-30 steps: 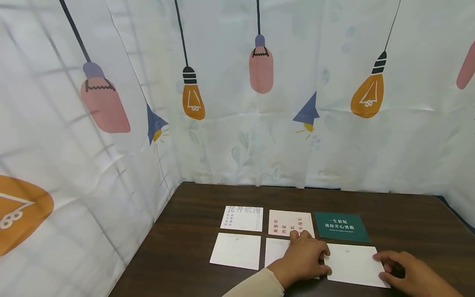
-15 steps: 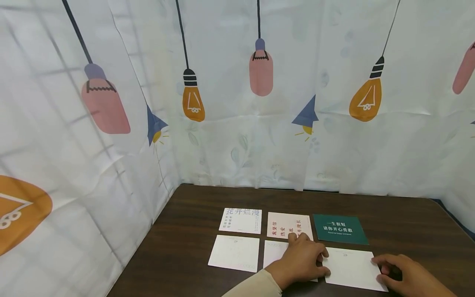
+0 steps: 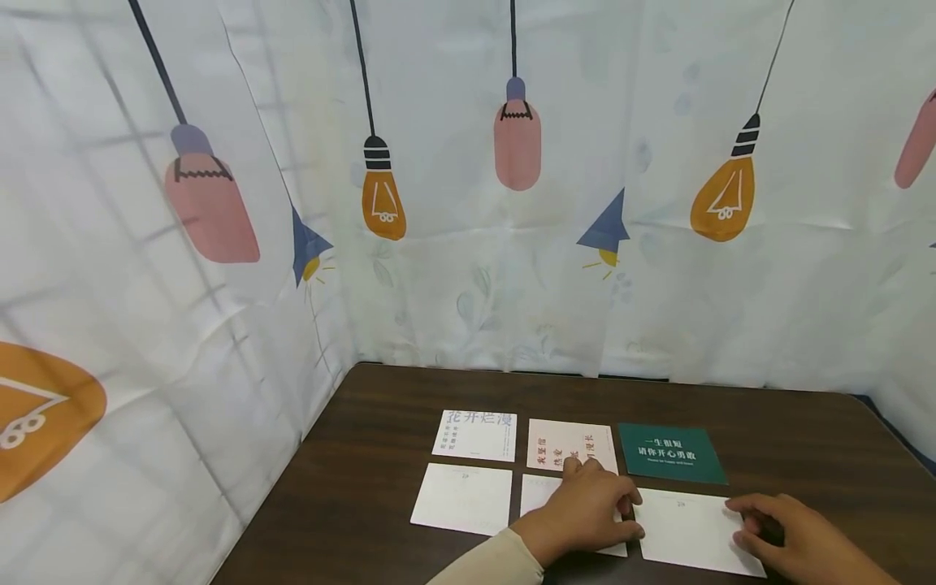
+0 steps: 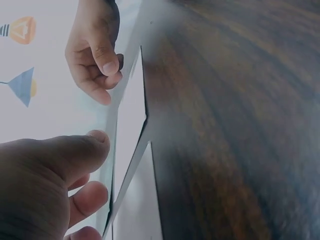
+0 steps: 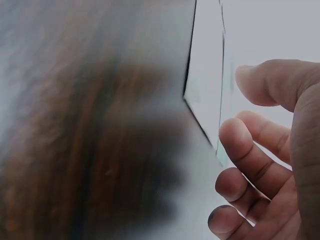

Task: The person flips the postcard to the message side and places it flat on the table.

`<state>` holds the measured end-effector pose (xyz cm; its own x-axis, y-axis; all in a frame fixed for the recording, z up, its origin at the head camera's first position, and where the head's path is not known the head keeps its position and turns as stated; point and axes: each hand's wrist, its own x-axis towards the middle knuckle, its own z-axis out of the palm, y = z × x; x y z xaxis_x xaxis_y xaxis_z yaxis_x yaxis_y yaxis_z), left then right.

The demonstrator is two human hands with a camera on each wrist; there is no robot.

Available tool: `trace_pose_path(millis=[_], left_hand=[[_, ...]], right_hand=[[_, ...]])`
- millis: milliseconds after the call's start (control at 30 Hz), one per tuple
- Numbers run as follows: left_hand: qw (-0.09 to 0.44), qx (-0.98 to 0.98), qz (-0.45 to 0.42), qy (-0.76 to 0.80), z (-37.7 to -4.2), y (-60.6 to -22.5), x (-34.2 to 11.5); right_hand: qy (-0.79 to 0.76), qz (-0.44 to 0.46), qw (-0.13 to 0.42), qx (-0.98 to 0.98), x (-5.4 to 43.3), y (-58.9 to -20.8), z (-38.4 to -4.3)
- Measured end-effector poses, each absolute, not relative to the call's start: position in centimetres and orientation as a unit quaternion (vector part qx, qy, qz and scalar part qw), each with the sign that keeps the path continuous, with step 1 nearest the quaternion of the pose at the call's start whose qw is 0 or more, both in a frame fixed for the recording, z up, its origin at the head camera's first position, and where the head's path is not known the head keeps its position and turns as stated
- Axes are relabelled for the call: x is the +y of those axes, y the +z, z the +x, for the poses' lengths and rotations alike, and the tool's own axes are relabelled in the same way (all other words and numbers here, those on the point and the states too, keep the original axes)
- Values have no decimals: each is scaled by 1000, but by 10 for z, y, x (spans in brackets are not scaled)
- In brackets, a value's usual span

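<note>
Flat on the table lies a white card (image 3: 695, 532) with a small mark near its top edge. My left hand (image 3: 581, 508) is over the middle white card (image 3: 537, 491), covering much of it, with thumb and forefinger spread at the right card's left edge. By that card's right edge is my right hand (image 3: 793, 532), fingers loosely bent, fingertips overlapping the edge in the head view. In the right wrist view, the fingers (image 5: 236, 137) and thumb stand apart with nothing between them. The left wrist view shows the left thumb (image 4: 82, 152) raised beside the cards.
Behind are a white card with lilac lettering (image 3: 475, 436), a pale pink card with red lettering (image 3: 556, 447) and a dark green card (image 3: 673, 453). Another white card (image 3: 461, 497) lies front left. The dark wooden table (image 3: 351, 504) meets a lamp-patterned curtain (image 3: 439, 284).
Both hands have eased slightly off the right white card over the last half second, the left one shifting a little left. The cards keep their layout; the head view has tilted slightly up.
</note>
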<state>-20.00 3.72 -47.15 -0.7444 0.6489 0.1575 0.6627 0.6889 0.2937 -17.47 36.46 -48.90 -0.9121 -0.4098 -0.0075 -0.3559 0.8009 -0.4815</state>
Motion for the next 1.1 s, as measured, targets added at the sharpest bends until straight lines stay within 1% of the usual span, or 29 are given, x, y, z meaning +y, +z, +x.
trace_pose_path(millis=[233, 500, 867, 1100], left_hand=[[36, -915, -366, -165, -202, -471, 27], [32, -916, -363, -169, -203, -467, 20], [41, -918, -357, -169, -202, -464, -2], [47, -918, -350, -180, -204, -458, -16]], right_hand=[[-245, -154, 67, 955, 349, -481, -177], [-241, -189, 6, 952, 344, -483, -178], [-239, -162, 5, 957, 324, -479, -180], [-233, -184, -26, 954, 317, -476, -182]])
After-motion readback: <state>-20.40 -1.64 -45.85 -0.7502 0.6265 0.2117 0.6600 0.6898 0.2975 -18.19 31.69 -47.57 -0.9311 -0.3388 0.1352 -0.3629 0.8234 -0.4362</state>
